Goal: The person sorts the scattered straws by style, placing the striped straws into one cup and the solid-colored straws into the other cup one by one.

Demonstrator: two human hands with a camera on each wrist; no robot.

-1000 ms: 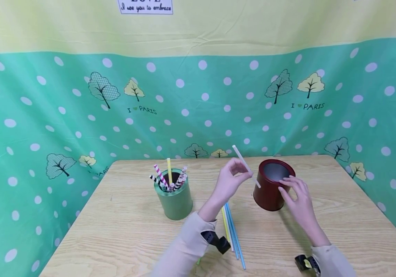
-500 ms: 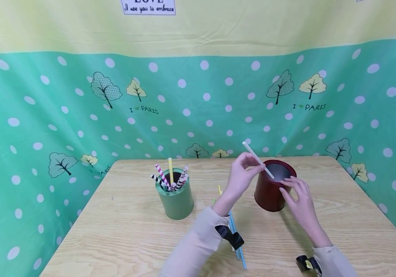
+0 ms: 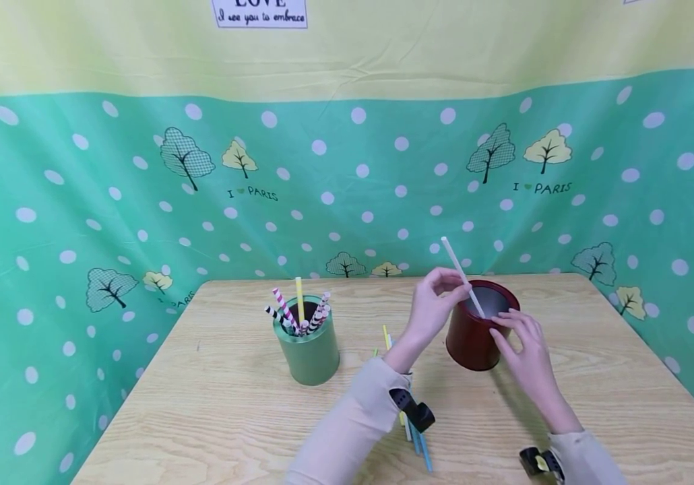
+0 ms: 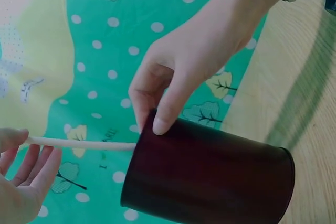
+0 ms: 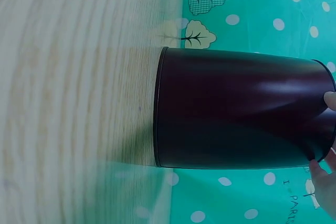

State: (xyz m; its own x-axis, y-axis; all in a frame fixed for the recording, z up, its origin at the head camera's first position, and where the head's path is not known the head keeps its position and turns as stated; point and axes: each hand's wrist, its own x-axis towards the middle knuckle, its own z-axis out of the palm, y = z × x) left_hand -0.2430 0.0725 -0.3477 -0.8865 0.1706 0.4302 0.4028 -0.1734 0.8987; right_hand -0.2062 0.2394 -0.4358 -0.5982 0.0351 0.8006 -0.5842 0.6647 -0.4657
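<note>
My left hand (image 3: 434, 304) pinches a plain white straw (image 3: 454, 258) between thumb and fingertips. The straw slants, its lower end inside the mouth of a dark red can (image 3: 473, 345) that stands upright on the table. At the can's near right rim, my right hand (image 3: 527, 347) holds on, thumb outside the wall and fingers over the edge. In the left wrist view the straw (image 4: 94, 144) runs from the left fingers (image 4: 37, 169) into the can (image 4: 210, 174), its tip hidden behind the wall. The right wrist view shows the can's side (image 5: 236, 106) and its base on the wood.
A green can (image 3: 312, 357) holding several striped straws and a yellow straw (image 3: 300, 300) stands to the left. Loose blue straws (image 3: 424, 450), with yellow and white ones, lie on the wooden table (image 3: 213, 404), partly under my left forearm. A polka-dot curtain (image 3: 347, 182) hangs behind.
My left hand has moved right with the white straw, from left of the red can to its mouth; the straw now stands steeper, lower end inside. My right hand stays on the rim.
</note>
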